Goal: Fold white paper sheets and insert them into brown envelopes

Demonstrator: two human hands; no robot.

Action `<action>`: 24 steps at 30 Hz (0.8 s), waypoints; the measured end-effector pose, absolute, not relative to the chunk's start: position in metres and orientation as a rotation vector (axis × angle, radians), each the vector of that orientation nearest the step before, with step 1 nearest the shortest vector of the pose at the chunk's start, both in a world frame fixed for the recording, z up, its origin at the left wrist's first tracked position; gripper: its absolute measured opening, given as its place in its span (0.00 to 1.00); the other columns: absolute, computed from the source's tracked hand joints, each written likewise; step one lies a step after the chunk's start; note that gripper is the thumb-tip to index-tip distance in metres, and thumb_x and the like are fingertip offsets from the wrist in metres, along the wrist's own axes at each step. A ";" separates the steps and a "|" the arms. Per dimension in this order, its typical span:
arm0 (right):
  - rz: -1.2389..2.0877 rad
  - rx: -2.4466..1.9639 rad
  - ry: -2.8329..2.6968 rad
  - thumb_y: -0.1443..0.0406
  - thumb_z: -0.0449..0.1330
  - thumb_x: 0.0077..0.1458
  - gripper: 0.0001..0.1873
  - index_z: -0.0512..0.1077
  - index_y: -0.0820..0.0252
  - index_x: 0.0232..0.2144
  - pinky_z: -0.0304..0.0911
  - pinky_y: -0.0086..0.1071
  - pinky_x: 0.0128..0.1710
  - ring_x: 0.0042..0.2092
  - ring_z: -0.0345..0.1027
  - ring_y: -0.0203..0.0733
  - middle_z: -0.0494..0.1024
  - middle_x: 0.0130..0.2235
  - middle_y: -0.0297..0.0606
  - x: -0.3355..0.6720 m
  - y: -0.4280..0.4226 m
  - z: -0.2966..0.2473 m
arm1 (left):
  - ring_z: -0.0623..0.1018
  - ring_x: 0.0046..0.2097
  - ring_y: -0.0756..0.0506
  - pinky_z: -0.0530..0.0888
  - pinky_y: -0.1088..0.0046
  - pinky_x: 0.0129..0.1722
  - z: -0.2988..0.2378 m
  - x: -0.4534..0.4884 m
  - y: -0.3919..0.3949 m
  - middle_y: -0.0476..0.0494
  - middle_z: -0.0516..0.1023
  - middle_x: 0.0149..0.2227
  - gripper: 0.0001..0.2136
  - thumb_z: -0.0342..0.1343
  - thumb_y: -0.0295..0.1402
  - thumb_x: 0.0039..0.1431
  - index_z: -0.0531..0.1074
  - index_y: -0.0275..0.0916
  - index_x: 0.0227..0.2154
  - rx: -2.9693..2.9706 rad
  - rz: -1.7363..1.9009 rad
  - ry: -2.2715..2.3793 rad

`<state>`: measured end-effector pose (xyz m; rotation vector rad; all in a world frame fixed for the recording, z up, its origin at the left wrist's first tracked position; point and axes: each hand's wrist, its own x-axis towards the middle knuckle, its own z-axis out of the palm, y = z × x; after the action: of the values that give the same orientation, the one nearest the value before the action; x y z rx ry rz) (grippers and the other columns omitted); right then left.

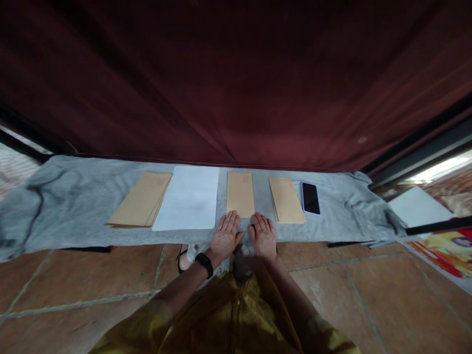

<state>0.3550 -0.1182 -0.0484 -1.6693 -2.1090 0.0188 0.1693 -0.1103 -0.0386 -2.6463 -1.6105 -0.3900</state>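
Observation:
A single brown paper envelope point(240, 194) lies flat and upright before me on a grey cloth. My left hand point(225, 236) rests palm down with fingers stretched out, its tips at the envelope's lower left corner. At the lower right corner my right hand point(263, 236) lies flat too, fingers extended. Left of the envelope is a stack of white paper point(190, 199), and beyond it a fanned pile of brown envelopes point(138, 200). To the right sits a smaller pile of brown envelopes point(287, 199), slightly slanted.
A phone point(310, 198) with a dark screen lies right of the envelopes. The grey cloth point(342, 206) covers a narrow bench, bunched at both ends. A dark red curtain point(236, 98) hangs behind it. At far right are a white sheet point(420, 206) and a colourful box point(448, 253).

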 end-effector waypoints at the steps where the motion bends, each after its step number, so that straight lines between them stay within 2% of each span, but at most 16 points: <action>1: 0.022 -1.670 -2.104 0.62 0.46 0.70 0.24 0.63 0.63 0.64 0.50 0.50 0.66 0.65 0.58 0.49 0.69 0.63 0.47 0.355 -0.118 -0.047 | 0.55 0.71 0.37 0.58 0.53 0.69 -0.039 0.169 -0.110 0.29 0.58 0.69 0.27 0.45 0.40 0.69 0.59 0.28 0.65 -2.645 -0.397 -1.613; 5: 0.022 -1.642 -2.113 0.62 0.45 0.70 0.25 0.64 0.66 0.64 0.51 0.49 0.67 0.67 0.56 0.49 0.67 0.65 0.49 0.350 -0.117 -0.040 | 0.55 0.71 0.38 0.58 0.52 0.69 -0.039 0.170 -0.110 0.30 0.58 0.69 0.27 0.46 0.39 0.69 0.60 0.28 0.65 -2.652 -0.417 -1.615; 10: 0.107 -1.512 -2.238 0.61 0.46 0.70 0.25 0.64 0.65 0.64 0.52 0.44 0.68 0.68 0.56 0.45 0.67 0.65 0.46 0.329 -0.112 -0.031 | 0.55 0.71 0.38 0.57 0.54 0.69 -0.040 0.170 -0.110 0.29 0.58 0.69 0.27 0.46 0.34 0.66 0.59 0.26 0.65 -2.647 -0.391 -1.620; 15: 0.130 -1.513 -2.241 0.61 0.46 0.71 0.25 0.63 0.63 0.64 0.52 0.46 0.67 0.66 0.58 0.45 0.68 0.64 0.46 0.316 -0.110 -0.031 | 0.56 0.71 0.39 0.58 0.53 0.69 -0.043 0.167 -0.110 0.29 0.58 0.69 0.28 0.43 0.30 0.64 0.57 0.26 0.66 -2.641 -0.411 -1.611; 24: 0.014 -1.657 -2.169 0.61 0.48 0.70 0.25 0.63 0.61 0.65 0.51 0.48 0.66 0.65 0.60 0.48 0.67 0.65 0.45 0.328 -0.115 -0.038 | 0.60 0.70 0.36 0.61 0.51 0.67 -0.043 0.154 -0.113 0.28 0.61 0.68 0.30 0.48 0.44 0.67 0.57 0.30 0.66 -2.595 -0.492 -1.622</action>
<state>0.3279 -0.1154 -0.0385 -1.6575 -2.1694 0.0143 0.1538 -0.1127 -0.0428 -2.5952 -1.6220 -0.4919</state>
